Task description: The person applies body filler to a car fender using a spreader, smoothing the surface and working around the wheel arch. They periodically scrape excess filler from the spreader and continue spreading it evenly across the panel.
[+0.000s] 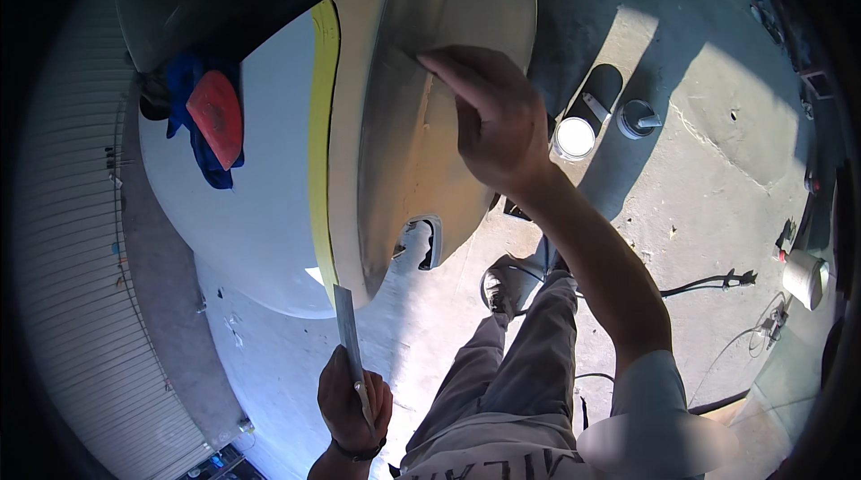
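Note:
My left hand (350,404) is wrapped round the handle of a putty knife (348,328). Its flat metal blade points up and away, with the tip at the lower edge of a car body panel (408,135). I cannot tell whether blade and panel touch. That panel is sanded, with tan and grey patches, and a cut-out opening shows near its lower end. Above it, my right hand (498,112) is closed, fingers bent and fingertips at a dark grey patch; anything pinched there is too small to make out. Yellow masking tape (321,139) borders the panel on its left.
On the white bodywork (278,193) at left lie a red wedge-shaped block (215,117) and a blue cloth (184,77). Right of the panel, a white-topped can (574,138) and another can (637,120) stand on the concrete floor. A black cable (700,285) runs near my legs.

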